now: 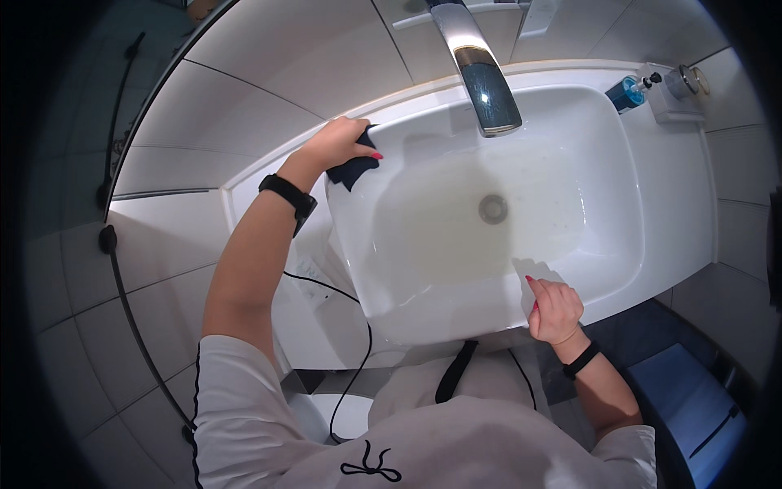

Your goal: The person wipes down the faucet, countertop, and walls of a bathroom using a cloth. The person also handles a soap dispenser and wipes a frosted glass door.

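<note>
A dark cloth (353, 170) is pressed by my left hand (339, 144) against the back left corner of a white ceramic washbasin (427, 324). Part of the cloth hangs over the rim, and the palm hides the rest. My right hand (555, 310) is over the basin's front rim, right of the middle, its fingers curled together with nothing visible in them. Its shadow falls on the basin wall. Shallow, slightly cloudy water seems to cover the basin floor around the round drain (493, 209).
A chrome faucet (489, 91) reaches over the basin from the back. A blue pump bottle (625, 95) stands by a white box (672, 104) at the back right. A thin black cable (370, 342) runs along the left side. A blue stool-like surface (684, 391) is at lower right.
</note>
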Motion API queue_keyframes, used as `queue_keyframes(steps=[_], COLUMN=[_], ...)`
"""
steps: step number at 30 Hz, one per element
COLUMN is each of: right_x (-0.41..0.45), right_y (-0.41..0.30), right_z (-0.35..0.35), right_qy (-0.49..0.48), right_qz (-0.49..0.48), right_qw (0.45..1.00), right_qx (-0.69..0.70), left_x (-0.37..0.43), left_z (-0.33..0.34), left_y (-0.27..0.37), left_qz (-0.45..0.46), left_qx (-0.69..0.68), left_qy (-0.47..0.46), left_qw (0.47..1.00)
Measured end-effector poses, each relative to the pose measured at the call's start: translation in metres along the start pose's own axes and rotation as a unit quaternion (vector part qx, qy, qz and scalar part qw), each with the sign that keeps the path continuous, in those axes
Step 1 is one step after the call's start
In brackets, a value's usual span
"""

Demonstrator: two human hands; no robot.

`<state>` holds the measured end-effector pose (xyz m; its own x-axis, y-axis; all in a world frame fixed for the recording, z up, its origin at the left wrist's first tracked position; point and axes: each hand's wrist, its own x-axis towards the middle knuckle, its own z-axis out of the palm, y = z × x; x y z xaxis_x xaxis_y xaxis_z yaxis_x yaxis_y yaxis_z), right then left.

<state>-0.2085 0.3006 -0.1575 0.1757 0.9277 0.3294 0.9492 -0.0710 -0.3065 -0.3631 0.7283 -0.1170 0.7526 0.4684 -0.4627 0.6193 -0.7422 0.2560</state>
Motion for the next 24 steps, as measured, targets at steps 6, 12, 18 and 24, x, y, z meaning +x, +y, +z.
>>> queue_keyframes(steps=[6,12,18,24], right_x=[-0.001,0.000,-0.002,-0.005], right_y=[0.000,0.003,0.000,-0.003], right_z=[0.002,0.001,0.001,0.006], right_qy=[-0.001,0.030,0.057,0.058], right_qz=[0.014,0.030,0.019,0.020], right_qw=[1.000,0.999,0.998,0.998], right_qx=[-0.006,0.002,-0.013,-0.022], left_x=[0.058,0.070,0.017,-0.046], left_z=[0.004,0.010,0.019,0.087], left_y=[0.062,0.076,0.008,-0.023], left_qz=[0.140,0.113,0.050,-0.126], left_qx=[0.042,-0.024,-0.052,-0.253], left_qy=[0.079,0.086,0.118,0.338], left_qw=[0.986,0.990,0.990,0.897])
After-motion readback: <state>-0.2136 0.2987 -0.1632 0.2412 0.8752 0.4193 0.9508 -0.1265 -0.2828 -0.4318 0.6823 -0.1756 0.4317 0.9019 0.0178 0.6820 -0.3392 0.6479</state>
